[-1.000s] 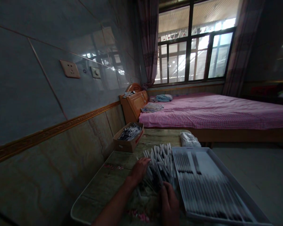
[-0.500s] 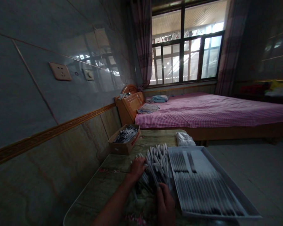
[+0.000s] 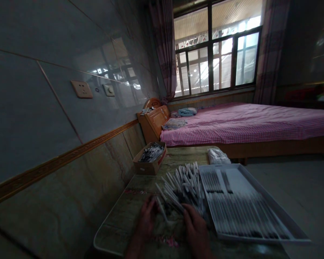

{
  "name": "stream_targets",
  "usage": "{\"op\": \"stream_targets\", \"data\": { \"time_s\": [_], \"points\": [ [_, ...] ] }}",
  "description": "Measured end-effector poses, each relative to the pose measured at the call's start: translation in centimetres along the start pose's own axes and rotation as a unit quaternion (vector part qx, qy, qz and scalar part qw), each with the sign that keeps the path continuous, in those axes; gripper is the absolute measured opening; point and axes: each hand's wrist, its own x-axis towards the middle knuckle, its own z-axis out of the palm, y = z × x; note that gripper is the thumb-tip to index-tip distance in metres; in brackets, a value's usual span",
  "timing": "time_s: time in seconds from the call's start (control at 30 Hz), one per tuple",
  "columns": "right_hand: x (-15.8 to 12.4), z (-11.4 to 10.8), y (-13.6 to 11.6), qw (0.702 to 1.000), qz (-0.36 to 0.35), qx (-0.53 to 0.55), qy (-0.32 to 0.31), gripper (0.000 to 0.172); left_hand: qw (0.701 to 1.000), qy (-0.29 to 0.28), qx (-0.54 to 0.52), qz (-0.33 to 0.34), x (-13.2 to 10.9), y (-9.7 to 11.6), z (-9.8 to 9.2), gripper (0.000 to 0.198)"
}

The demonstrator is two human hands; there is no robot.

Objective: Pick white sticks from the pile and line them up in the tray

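There, your right hand (image 3: pixel 196 225) pinched pens (image 3: pixel 176 202) by their near ends, probably keeping them together; the pile (image 3: pixel 188 180) fanned out just beyond, the tray (image 3: pixel 241 176) right of that grip, seemingly for easy reach. Your left hand (image 3: pixel 147 217) blurred beside one loose pen (image 3: pixel 162 210), its hold impossible to tell.

Dimly lit overall, daylight admitted through the window (image 3: pixel 218 54), glare mirrored on the glossy wall (image 3: pixel 56 90), bench (image 3: pixel 121 223) left shadowed, left fingers (image 3: pixel 150 205) softened by blur
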Motion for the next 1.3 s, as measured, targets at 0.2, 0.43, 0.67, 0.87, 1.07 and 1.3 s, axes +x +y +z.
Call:
{"op": "stream_targets", "data": {
  "time_s": [0.2, 0.43, 0.67, 0.87, 1.07, 1.3],
  "points": [
    [-0.1, 0.2, 0.1, 0.999, -0.029, -0.023, -0.027, 0.032, 0.997, -0.010, -0.061, -0.051, -2.1, 0.9, -0.1, 0.026],
    [-0.1, 0.1, 0.6, 0.996, -0.050, -0.051, -0.050, 0.031, 0.997, -0.064, -0.013, -0.046, -2.3, 0.8, 0.3, 0.035],
    [0.0, 0.0, 0.8, 0.994, -0.049, -0.064, -0.072, 0.034, 0.996, -0.074, 0.016, -0.039, -2.4, 0.9, 0.3, 0.040],
    [-0.2, -0.1, 0.3, 0.995, -0.047, -0.053, -0.068, 0.034, 0.996, -0.077, 0.020, -0.033, -2.0, 0.7, 0.0, 0.044],
    [-0.1, -0.1, -0.1, 0.996, -0.043, -0.052, -0.058, 0.033, 0.998, -0.053, -0.006, -0.025, -1.8, 0.5, 0.0, 0.047],
    [-0.2, -0.1, -0.3, 0.995, -0.046, -0.057, -0.065, 0.032, 0.998, -0.040, -0.017, -0.041, -2.0, 0.7, 0.0, 0.054]
  ]
}}
